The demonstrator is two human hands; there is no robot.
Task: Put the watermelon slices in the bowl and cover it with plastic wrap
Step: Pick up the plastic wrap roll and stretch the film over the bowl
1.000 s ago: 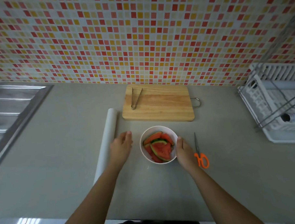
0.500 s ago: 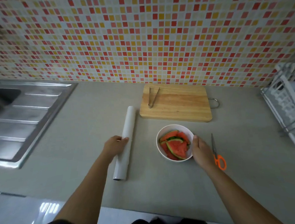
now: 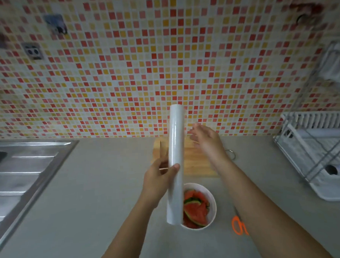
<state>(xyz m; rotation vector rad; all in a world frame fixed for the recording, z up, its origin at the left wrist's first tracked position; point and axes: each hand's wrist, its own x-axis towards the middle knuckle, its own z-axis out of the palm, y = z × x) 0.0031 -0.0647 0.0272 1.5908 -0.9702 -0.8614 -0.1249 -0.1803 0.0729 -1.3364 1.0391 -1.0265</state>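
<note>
A white bowl (image 3: 212, 205) on the grey counter holds several red watermelon slices (image 3: 197, 209) with green rind. My left hand (image 3: 159, 178) grips a white roll of plastic wrap (image 3: 176, 157) near its middle and holds it upright above the counter. The roll's lower end hides the bowl's left rim. My right hand (image 3: 208, 140) hovers beside the upper part of the roll with its fingers spread, blurred and holding nothing.
A wooden cutting board (image 3: 196, 162) with metal tongs (image 3: 162, 150) lies behind the bowl. Orange-handled scissors (image 3: 238, 224) lie right of the bowl. A white dish rack (image 3: 318, 153) stands at the right, a steel sink (image 3: 21, 174) at the left.
My left hand has lifted the roll off the counter and stood it upright over the bowl. My right hand has left the bowl's rim and risen towards the roll.
</note>
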